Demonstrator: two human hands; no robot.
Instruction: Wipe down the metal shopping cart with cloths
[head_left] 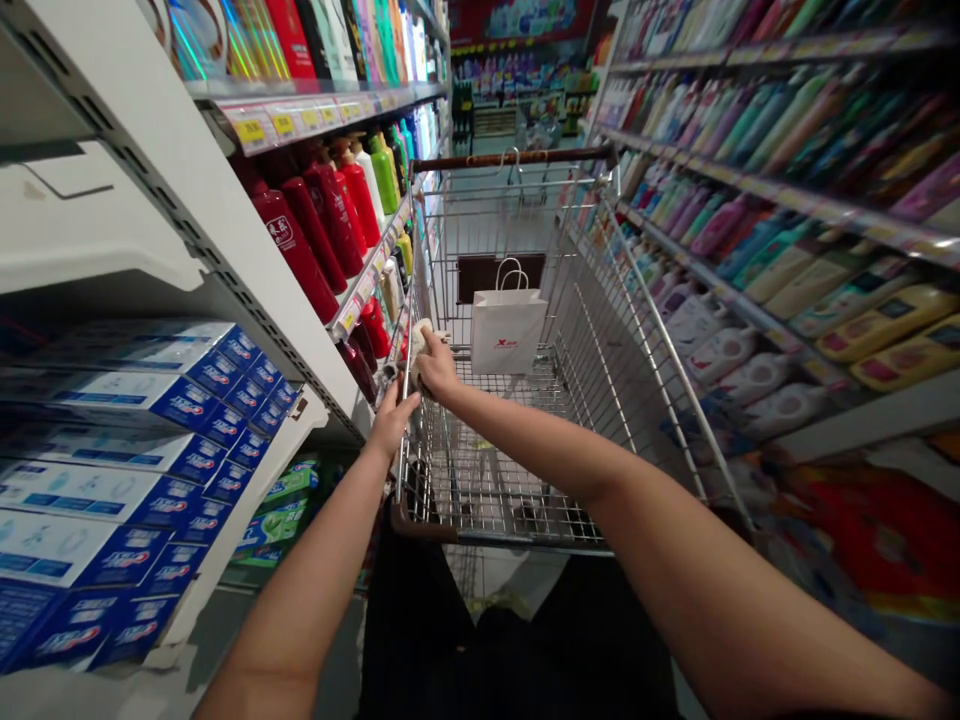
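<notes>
My right hand (436, 365) grips a small pale item (420, 343) above the left rim of a wire shopping cart (487, 480). The item's shape is partly hidden by my fingers, so I cannot tell exactly what it is. My left hand (391, 425) is just below my right, close to the item and the rim, but its grip is unclear. A white paper bag (508, 330) with a red logo and string handles stands inside the cart.
Shelves of red and other coloured bottles (315, 225) rise close on the left, above blue-and-white boxes of toothpaste (127, 440). Bottles and packs (772, 270) fill the shelves on the right. The aisle continues beyond the cart's far handle (510, 158).
</notes>
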